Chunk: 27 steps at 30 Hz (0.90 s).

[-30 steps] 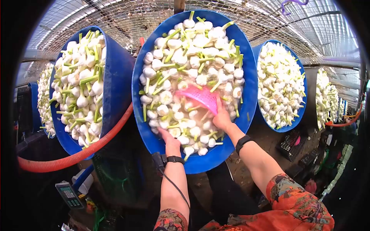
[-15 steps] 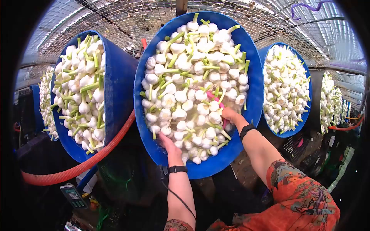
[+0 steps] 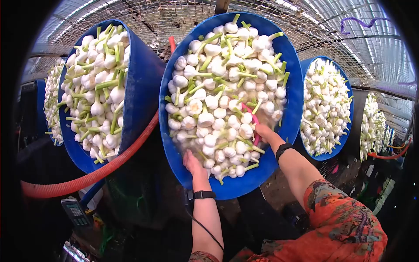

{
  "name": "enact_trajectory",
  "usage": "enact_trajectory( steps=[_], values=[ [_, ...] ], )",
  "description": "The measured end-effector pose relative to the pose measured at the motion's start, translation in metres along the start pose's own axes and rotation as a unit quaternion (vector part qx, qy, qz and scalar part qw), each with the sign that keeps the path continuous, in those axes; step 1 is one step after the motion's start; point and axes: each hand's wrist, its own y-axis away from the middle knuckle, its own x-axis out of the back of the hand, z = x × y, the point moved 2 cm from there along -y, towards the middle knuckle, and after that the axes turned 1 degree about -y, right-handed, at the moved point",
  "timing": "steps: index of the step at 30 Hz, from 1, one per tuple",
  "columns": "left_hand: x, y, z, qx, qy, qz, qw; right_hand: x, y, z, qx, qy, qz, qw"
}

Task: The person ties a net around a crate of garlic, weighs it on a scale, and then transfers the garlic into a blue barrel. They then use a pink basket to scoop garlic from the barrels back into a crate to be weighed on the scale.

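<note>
A big blue tub [image 3: 264, 172] in front of me holds cloudy water packed with white garlic bulbs [image 3: 206, 118] on cut green stems. At its near left side, my left hand [image 3: 191, 162] dips its fingertips into the water beside the bulbs; the visible fingers are stretched out, with nothing in them. My right hand [image 3: 263, 130] is closed at a curved pink edge [image 3: 255, 118] on the right. Garlic and water hide most of that pink thing and some of my right fingers. Both wrists wear black bands.
More blue tubs heaped with garlic stand at left [image 3: 144, 61] and right [image 3: 348, 131]. An orange ribbed hose [image 3: 94, 181] passes between the left tub and mine. A keypad device [image 3: 75, 212] sits low at left. Wire mesh [image 3: 174, 22] hangs overhead.
The view has shifted slightly. My left hand has dipped into the water at the near left, and a patch of cloudy water shows there. My right hand stays at the pink edge.
</note>
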Motion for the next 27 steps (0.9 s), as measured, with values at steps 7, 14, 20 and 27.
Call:
enact_trajectory(
  steps=[7,14,20,27],
  values=[
    [-0.015,-0.005,0.003,0.036,0.130,-0.147,0.980,0.016,0.111,-0.083,0.013,0.046,-0.119,0.992],
    [-0.017,0.027,0.016,0.053,0.107,-0.225,0.967,0.046,0.139,-0.104,0.017,0.056,-0.162,0.985],
    [-0.017,0.059,0.036,0.125,0.175,-0.292,0.932,0.067,0.178,-0.108,0.043,0.051,-0.167,0.984],
    [-0.022,0.113,0.080,0.005,0.127,-0.299,0.946,0.094,0.207,-0.084,0.083,-0.029,-0.145,0.986]
  ],
)
